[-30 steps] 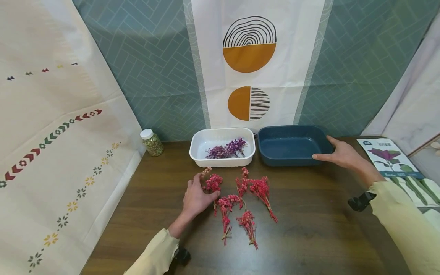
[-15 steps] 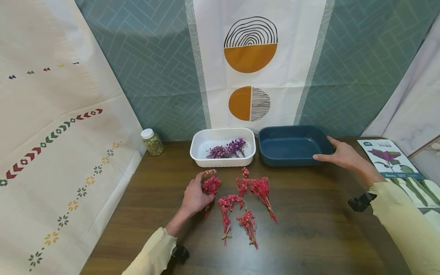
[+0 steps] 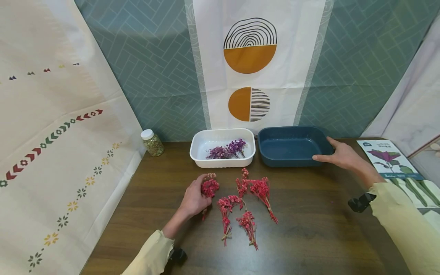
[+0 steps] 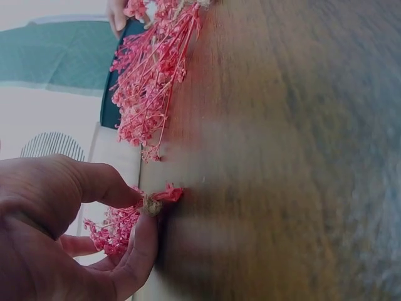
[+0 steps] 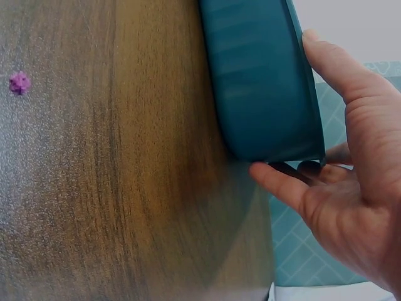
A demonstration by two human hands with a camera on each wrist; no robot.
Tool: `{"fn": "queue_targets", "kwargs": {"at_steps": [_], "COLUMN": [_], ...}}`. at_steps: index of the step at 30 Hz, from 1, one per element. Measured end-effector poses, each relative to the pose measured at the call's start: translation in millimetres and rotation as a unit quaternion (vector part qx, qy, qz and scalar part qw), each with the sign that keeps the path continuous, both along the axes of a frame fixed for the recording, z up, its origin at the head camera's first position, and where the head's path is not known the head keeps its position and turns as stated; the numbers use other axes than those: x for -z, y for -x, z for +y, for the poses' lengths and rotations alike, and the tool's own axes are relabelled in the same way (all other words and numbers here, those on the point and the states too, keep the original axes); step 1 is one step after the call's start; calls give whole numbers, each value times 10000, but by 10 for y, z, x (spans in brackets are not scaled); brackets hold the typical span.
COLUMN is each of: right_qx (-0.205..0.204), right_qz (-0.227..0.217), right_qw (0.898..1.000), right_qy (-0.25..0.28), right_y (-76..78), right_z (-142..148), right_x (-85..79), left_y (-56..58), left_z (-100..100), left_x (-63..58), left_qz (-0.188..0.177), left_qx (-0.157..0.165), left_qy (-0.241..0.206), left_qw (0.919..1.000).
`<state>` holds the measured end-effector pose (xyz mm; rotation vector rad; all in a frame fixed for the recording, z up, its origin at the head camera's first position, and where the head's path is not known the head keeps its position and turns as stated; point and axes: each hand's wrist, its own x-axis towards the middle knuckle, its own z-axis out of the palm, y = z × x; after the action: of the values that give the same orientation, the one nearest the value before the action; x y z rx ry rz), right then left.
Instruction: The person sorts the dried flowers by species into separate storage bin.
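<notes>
My left hand pinches a small bunch of pink dried flowers low over the table. In the left wrist view, thumb and fingertips meet at the bunch's twine tie, the stem ends poking out past it. Several more pink dried flower bunches lie to the right of that hand. At the back right, my right hand holds the right end of a dark blue tub. Its thumb lies along the rim and its fingers press the end wall. Inside the tub no flowers show.
A white tub with purple dried flowers stands left of the blue one. Farther left is a white-lidded jar. A flower-printed packet lies at the right. One purple floret lies on the wooden table.
My left hand has drawn the pink bunch a little to the left, apart from the other bunches. The right hand stays on the blue tub.
</notes>
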<state>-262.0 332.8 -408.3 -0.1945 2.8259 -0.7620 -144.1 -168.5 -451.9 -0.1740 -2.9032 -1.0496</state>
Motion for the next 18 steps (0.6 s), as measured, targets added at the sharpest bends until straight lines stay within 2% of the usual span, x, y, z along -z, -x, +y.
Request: {"fn": "queue_targets", "kwargs": {"at_steps": [5, 12, 18], "right_qx": [20, 43, 43], "right_qz": [-18, -14, -20], "right_qw": [10000, 10000, 10000], "right_qy": [9, 27, 32], "right_y": [2, 10, 10], "right_z": [2, 4, 7], "right_x": [5, 16, 14], "left_y": [-6, 10, 13], "left_z": [-6, -21, -35], "left_x": [-3, -17, -58], "left_qz": [-18, -371, -271], "left_qx": [137, 261, 333], "left_qy": [-160, -694, -881], "left_qw": [9998, 9966, 9952]}}
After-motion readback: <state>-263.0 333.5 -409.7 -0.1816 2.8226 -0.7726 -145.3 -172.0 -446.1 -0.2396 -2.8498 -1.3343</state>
